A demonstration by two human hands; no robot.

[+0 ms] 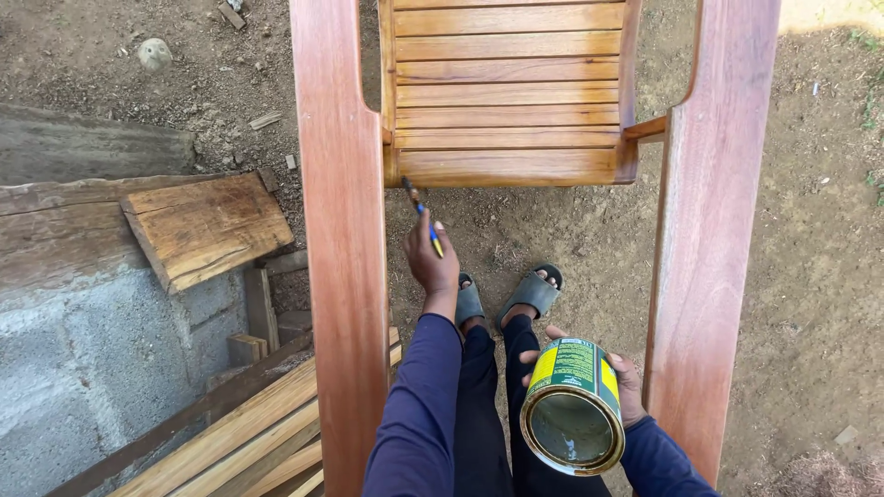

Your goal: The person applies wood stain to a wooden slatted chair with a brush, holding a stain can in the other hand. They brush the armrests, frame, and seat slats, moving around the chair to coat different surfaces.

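Bare, stony dirt [810,276] lay under a slatted wooden chair [506,101], whose two broad reddish armrests ran toward the onlooker. Rough planks [207,225] and a concrete block wall [83,368] stood off to the left. The left hand [431,262] was closed around a thin paintbrush [422,216], its bristled tip reaching up just short of the seat's front slat. The right hand [619,382] was wrapped around an open green-and-yellow tin can [573,405], held tilted beside the right armrest, above dark trousers and grey sandals [516,294].
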